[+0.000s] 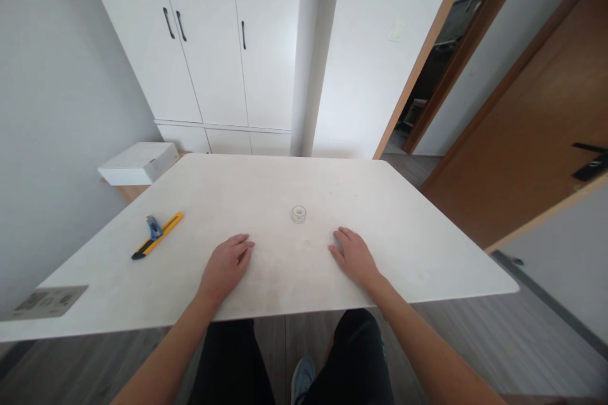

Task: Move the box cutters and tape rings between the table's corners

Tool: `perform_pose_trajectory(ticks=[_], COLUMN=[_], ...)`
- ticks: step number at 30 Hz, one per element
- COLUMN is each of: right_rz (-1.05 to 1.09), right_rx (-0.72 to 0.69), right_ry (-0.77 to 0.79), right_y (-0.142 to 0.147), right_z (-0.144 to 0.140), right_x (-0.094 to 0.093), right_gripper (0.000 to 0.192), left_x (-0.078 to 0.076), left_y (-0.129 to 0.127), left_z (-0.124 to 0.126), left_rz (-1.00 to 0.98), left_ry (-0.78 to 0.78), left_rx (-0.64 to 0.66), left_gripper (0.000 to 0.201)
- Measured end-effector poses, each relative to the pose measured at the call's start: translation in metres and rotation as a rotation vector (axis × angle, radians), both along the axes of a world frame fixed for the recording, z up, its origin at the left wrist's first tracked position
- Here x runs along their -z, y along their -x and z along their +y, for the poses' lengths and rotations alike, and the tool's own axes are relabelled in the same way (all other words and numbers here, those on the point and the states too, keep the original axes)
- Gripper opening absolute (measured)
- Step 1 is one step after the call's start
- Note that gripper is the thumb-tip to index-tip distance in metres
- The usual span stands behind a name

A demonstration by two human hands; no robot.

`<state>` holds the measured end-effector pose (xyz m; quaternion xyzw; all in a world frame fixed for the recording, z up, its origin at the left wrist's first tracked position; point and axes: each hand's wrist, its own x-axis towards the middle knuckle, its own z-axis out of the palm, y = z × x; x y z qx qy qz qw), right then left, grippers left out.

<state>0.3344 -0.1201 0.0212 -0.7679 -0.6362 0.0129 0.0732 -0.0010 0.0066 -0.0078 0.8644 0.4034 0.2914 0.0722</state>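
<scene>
— Hands?
— Left hand (228, 264) and right hand (352, 255) lie flat, each grip released, on the white table (427, 234).
— The small clear roll, perhaps tape (298, 214)?
— Between them, just beyond the fingertips, untouched.

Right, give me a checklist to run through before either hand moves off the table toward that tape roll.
1. Both hands free: ok. The left hand and right hand lie flat on the white table, holding nothing.
2. Tape roll in plain view: ok. It sits just beyond the hands, between them, touched by neither.
3. Path to the roll: ok. Only bare tabletop lies between it and either hand.
4. Utility knife out of the way: ok. It lies far off beside the left hand, apart from it.
5. Knife blade retracted: cannot tell at this size.
6. Loose end on the roll: cannot tell.
</scene>
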Motion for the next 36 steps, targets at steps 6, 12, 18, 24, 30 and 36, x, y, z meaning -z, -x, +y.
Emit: perform_pose_trajectory(ticks=[6,12,18,24,30,36], right_rz=[0.067,-0.013,-0.078,-0.13,-0.158,-0.164], right_rx=[0.022,-0.165,-0.175,-0.194,-0.226,-0.221], right_ry=[0.104,0.306,0.345,0.347,0.417,0.471], right_y=[0.021,0.048,0.058,0.058,0.059,0.064], right_z=[0.066,0.143,0.16,0.159,0.167,0.171], right_x=[-0.046,-0.068,-0.058,-0.056,-0.054,-0.057], right_gripper=[0.049,0.067,0.045,0.045,0.046,0.049], left_x=[-0.003,-0.001,0.0,0.002,0.004,0.004], left_y=[0.0,0.0,0.0,0.0,0.0,0.0], left_z=[0.0,0.0,0.0,0.002,0.002,0.002], left_rz=[-0.007,0.02,0.002,0.008,-0.006,0.0], left_ry=[-0.008,-0.019,0.002,-0.021,-0.027,-0.029], left_rx=[0.007,0.004,0.004,0.011,0.012,0.013], left_gripper=[0.034,0.034,0.033,0.034,0.034,0.035])
